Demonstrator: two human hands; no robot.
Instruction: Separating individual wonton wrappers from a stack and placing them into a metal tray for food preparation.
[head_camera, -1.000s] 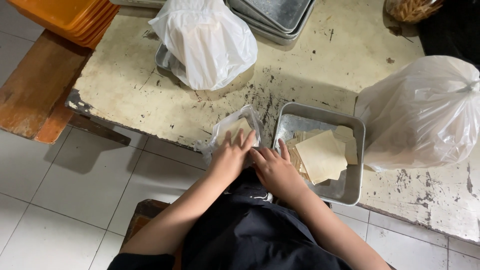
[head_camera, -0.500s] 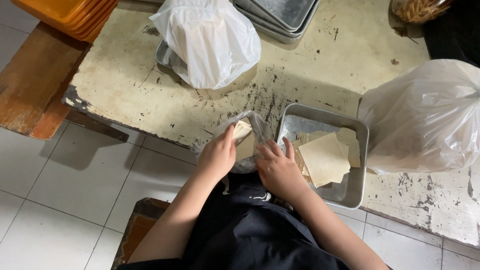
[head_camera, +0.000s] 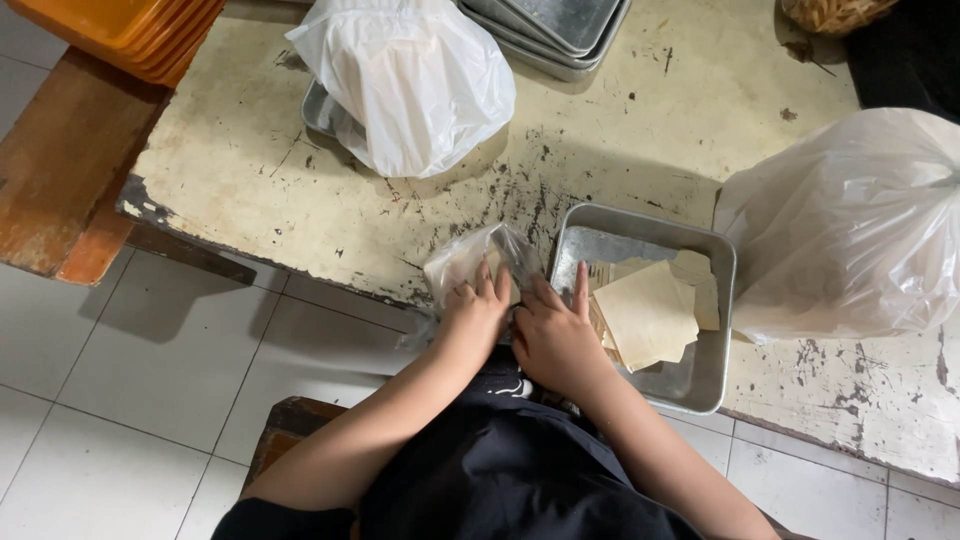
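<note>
Bag: small clear plastic bag (head_camera: 478, 262) at table's near edge, just left of the metal tray (head_camera: 715, 330).
Change: 1 s ago bag lay flatter w/ both hands low on it; now it stands up higher, mouth puffed, hands bunched closer at its right side. Looks like it's being opened or filled, can't tell which.
L hand (head_camera: 475, 315): fingers curled on bag's front, pinching the film.
R hand (head_camera: 555, 340): touching bag's right edge, fingertips over tray rim; grip unclear, fingers mostly flat.
Tray: pale square wrapper sheets (head_camera: 648, 315) stacked inside, right of R hand.
Around: big white bag (head_camera: 850, 235) far right, another white bag (head_camera: 410, 80) up top, both on worn table (head_camera: 250, 190).
</note>
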